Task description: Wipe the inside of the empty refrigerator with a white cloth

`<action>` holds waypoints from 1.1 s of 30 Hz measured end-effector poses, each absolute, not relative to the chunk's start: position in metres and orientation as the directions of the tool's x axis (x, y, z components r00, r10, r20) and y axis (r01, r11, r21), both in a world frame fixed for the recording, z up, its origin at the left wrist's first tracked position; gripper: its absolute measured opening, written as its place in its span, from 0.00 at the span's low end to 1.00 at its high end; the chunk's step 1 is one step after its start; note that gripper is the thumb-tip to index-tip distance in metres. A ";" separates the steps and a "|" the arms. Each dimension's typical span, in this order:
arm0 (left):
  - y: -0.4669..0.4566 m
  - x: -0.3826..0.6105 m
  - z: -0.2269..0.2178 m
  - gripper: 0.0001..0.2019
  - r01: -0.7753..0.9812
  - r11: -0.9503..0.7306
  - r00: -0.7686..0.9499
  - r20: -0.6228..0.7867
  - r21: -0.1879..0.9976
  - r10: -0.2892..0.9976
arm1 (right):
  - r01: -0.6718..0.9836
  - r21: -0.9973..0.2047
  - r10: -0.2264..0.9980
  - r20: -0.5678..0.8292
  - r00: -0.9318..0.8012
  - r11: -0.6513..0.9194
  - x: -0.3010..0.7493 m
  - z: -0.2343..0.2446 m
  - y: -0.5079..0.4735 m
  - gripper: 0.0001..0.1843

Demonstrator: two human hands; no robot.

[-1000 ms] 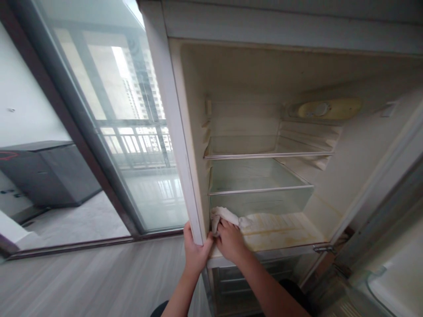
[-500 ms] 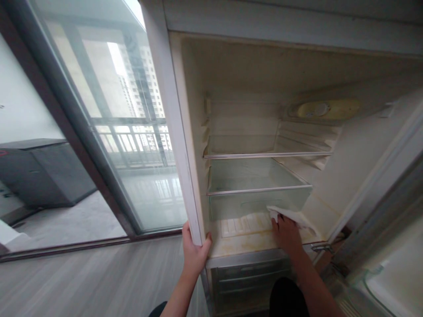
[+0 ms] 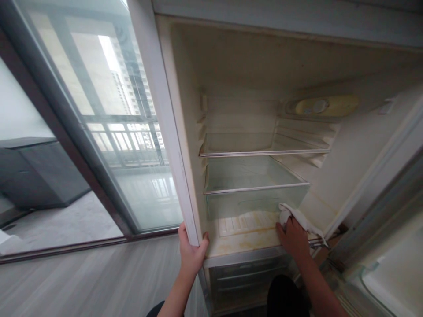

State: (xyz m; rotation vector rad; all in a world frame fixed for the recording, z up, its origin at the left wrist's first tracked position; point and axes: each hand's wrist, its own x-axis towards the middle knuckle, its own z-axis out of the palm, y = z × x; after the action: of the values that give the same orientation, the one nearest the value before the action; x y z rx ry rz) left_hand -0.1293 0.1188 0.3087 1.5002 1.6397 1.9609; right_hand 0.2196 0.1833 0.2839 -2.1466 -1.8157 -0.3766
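Note:
An open refrigerator (image 3: 185,132) with a yellowed white interior stands before me. My left hand (image 3: 191,251) is wrapped round the lower part of its left side wall edge, thumb on the inner side. At the front right of the compartment floor (image 3: 251,242), my right hand (image 3: 294,237) grips a white cloth (image 3: 302,220) against the surface. Part of the cloth trails right toward the metal hinge (image 3: 319,243). Yellow-brown stains mark the floor left of that hand. Just behind it is a clear drawer (image 3: 244,204).
A glass shelf (image 3: 264,153) spans the interior above the drawer. The yellowish lamp housing (image 3: 325,105) is on the right wall. The open door (image 3: 393,273) lies at the right, a lower compartment (image 3: 247,281) below. Left are a sliding glass door (image 3: 145,193) and grey cabinet (image 3: 49,171).
My right hand has slid slightly right with the cloth, whose end now hangs over the front edge by the hinge. My left hand keeps its hold. The view has shifted a little.

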 end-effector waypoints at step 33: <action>0.122 -0.132 0.302 0.29 0.469 -0.392 -0.467 0.599 0.792 0.651 | 0.986 -0.041 0.907 0.388 0.162 -0.159 0.220 0.281 0.183 0.27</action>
State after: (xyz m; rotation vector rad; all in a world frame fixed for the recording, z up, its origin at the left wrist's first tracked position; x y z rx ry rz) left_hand -0.1315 0.1217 0.3019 1.5406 1.6472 1.9835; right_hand 0.2198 0.1826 0.2809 -2.1590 -1.8233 -0.3974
